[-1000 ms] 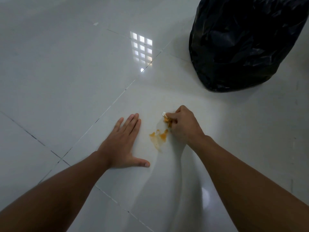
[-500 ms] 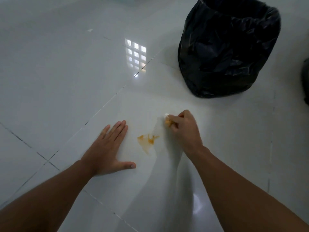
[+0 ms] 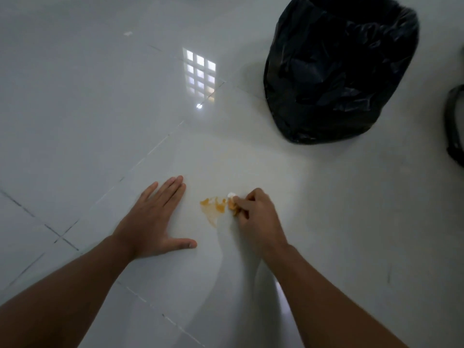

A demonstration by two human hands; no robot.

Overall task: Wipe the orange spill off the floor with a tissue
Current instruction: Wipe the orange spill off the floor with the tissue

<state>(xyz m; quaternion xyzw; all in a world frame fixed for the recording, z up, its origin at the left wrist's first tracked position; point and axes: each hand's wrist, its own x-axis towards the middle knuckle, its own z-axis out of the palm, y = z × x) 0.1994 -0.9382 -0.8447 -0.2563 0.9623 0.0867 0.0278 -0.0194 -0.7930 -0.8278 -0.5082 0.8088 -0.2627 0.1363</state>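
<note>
An orange spill (image 3: 213,206) smears the glossy white tiled floor (image 3: 100,109), with thicker orange blobs at its top and a pale streak trailing down. My right hand (image 3: 256,219) is closed around a small wadded tissue (image 3: 231,201), white at its tip and stained orange, pressed to the floor at the spill's right edge. My left hand (image 3: 157,217) lies flat on the tile just left of the spill, fingers spread, holding nothing.
A bin lined with a black plastic bag (image 3: 336,71) stands on the floor beyond my right hand. A dark object (image 3: 455,126) is cut off at the right edge. A window's reflection (image 3: 200,76) shines on the tiles.
My right hand has brought the tissue back left against the spill after pulling away to the right. The view has tilted up, showing more of the bin.
</note>
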